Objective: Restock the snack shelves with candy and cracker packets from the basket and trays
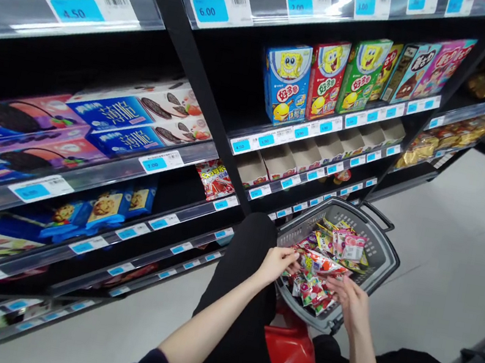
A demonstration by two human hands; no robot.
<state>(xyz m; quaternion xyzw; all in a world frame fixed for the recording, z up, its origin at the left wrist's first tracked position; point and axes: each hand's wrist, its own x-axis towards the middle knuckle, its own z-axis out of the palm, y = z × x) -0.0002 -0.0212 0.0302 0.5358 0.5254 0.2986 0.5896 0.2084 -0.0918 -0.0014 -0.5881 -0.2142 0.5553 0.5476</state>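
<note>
A grey plastic shopping basket (382,248) sits on the floor in front of my knees, with its handle folded toward the far side. Inside it lies a pile of small, colourful candy packets (350,248). Over the pile, a red, white and green candy packet (320,263) is stretched between my hands. My left hand (277,265) pinches its left end between thumb and fingers. At the other end, the fingers of my right hand (350,299) are closed on its right edge, partly blurred.
Ahead, a shelf holds several SpongeBob snack boxes (287,83), with open cardboard trays (309,155) below. Biscuit boxes (118,117) fill the left shelf, near a red candy bag (215,180). A red plastic object (291,351) shows between my legs. Grey floor (460,242) extends right.
</note>
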